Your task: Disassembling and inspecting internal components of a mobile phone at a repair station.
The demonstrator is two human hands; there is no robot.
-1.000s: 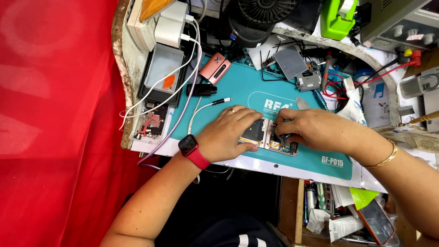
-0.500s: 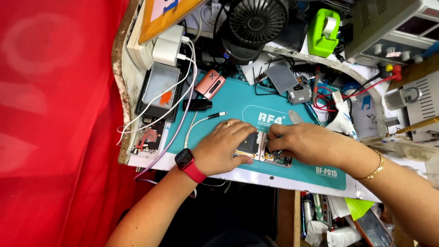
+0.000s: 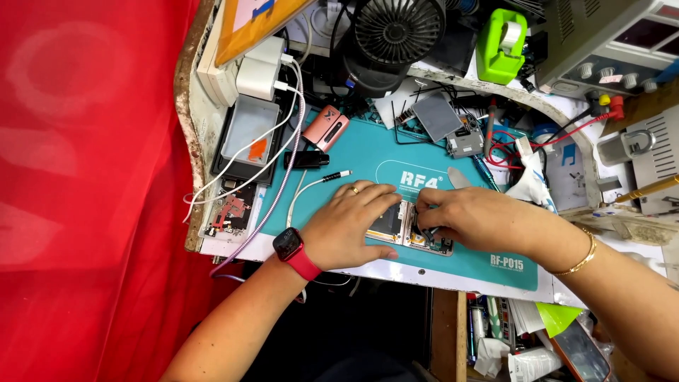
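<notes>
Teal rubber mat (image 3: 353, 152) covers the middle of the desk (image 3: 453, 272), and on its near edge lies an opened phone (image 3: 404, 228) with its insides bare. The left hand (image 3: 350, 225), fingers spread flat, presses on the phone's left half to steady it. The right hand (image 3: 472, 216) pinches its fingertips together on a small dark part at the phone's right half; what exactly they grip I cannot tell. The phone looks light, stiff and fragile, best held by its frame edges and kept flat, off the exposed board. Further out, a pink case (image 3: 325, 127) and a white-tipped cable (image 3: 322, 178) lie to the far left, a black fan (image 3: 396, 35) stands at the far edge, and a green tape dispenser (image 3: 501, 44) sits to its right. The mat bears white lettering in a rounded outline and near its right corner.
</notes>
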